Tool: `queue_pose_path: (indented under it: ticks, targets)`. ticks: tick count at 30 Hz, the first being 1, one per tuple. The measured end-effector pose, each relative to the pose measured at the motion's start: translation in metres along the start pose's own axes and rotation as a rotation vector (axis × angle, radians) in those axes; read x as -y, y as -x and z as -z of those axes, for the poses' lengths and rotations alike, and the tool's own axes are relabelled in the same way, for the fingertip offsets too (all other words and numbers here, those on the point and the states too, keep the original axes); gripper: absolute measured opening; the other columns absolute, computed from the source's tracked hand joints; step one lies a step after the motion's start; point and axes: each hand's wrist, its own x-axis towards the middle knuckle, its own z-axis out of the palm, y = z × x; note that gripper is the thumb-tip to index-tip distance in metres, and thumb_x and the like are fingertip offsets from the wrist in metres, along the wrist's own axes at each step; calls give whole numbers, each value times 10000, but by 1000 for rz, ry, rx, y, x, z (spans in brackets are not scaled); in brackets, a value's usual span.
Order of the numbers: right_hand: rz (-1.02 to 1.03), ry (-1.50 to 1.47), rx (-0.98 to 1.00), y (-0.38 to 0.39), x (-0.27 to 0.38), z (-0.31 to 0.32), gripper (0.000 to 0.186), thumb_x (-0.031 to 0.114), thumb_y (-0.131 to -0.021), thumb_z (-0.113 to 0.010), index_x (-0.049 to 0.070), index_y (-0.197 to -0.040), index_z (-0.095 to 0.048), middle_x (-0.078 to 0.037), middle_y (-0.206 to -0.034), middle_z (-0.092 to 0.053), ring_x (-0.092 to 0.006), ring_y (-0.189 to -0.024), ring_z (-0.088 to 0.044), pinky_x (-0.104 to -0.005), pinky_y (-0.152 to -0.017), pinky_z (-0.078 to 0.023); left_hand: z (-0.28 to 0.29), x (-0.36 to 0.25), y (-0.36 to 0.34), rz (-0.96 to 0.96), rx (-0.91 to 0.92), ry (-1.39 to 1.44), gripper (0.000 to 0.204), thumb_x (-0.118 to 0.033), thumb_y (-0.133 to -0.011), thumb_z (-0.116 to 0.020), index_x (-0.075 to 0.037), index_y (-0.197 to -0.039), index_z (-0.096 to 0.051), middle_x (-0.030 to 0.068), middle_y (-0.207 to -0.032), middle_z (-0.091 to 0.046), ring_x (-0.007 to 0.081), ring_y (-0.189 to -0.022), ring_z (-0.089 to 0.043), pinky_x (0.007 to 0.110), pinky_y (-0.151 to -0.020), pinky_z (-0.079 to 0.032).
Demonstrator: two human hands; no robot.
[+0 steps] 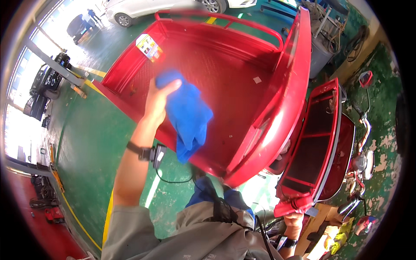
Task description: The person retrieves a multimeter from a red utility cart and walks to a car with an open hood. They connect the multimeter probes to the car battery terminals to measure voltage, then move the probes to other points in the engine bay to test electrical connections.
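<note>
My left hand (pixel 160 97) reaches forward over the red cargo bed (pixel 216 91), thumb on top. It grips a blue cloth (pixel 188 115), whose loose folds hang down over the bed's near side. At the lower right, my right hand (pixel 294 220) is closed around a chunky red object (pixel 294 205) beside the red cab frame (pixel 310 138); its kind is hard to make out, and some of the fingers are hidden. A strap with a small black device (pixel 157 154) circles my left wrist, with a thin cable trailing from it.
Around the bed run raised red walls and a tubular rail (pixel 251 27). A colourful sticker (pixel 148 47) marks the far left wall. Handlebars with mirrors (pixel 368 164) stand at right by the peeling green wall. Behind is a white car (pixel 147 8); cardboard (pixel 318 221) lies lower right.
</note>
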Motion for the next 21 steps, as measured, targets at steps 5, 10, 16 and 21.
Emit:
queue_pose_path:
  ticks: [5, 10, 16, 21]
  targets:
    - [197, -43, -107, 18, -18, -26, 855, -48, -423, -778, 144, -1230, -572, -9, -1072, -545, -198, -1027, -524, -388, -975, -455, 1, 44, -87, 218, 313, -458, 800, -239, -723, -899, 35, -1338, -467, 215, -1251, -620, 301, -1158, -628, 452, -991, -518]
    - [448, -103, -408, 54, -85, -53, 784, 8, -500, -754, 85, -1253, -550, -51, -1039, -595, -270, -1080, -574, -465, -916, -526, 13, 198, -164, 495, 584, -1112, 1193, -364, -586, -904, 55, -1528, -302, 265, -1467, -507, 359, -1360, -515, 416, -1104, -451]
    - [511, -149, -750, 117, -181, -147, 790, 25, -527, -767, 67, -1281, -535, -82, -1070, -605, -290, -1071, -592, -474, -913, -525, 13, 329, -167, 551, 1036, -1438, 1277, -368, -618, -883, 37, -1594, -166, 272, -1544, -428, 354, -1413, -469, 380, -1147, -432]
    - [430, -152, -848, 124, -219, -200, 796, 39, -549, -777, 52, -1303, -523, -108, -1095, -614, -307, -1064, -607, -482, -910, -525, 49, 408, -133, 633, 1049, -1550, 1193, -397, -697, -839, -21, -1604, -161, 260, -1585, -369, 370, -1419, -460, 410, -1145, -430]
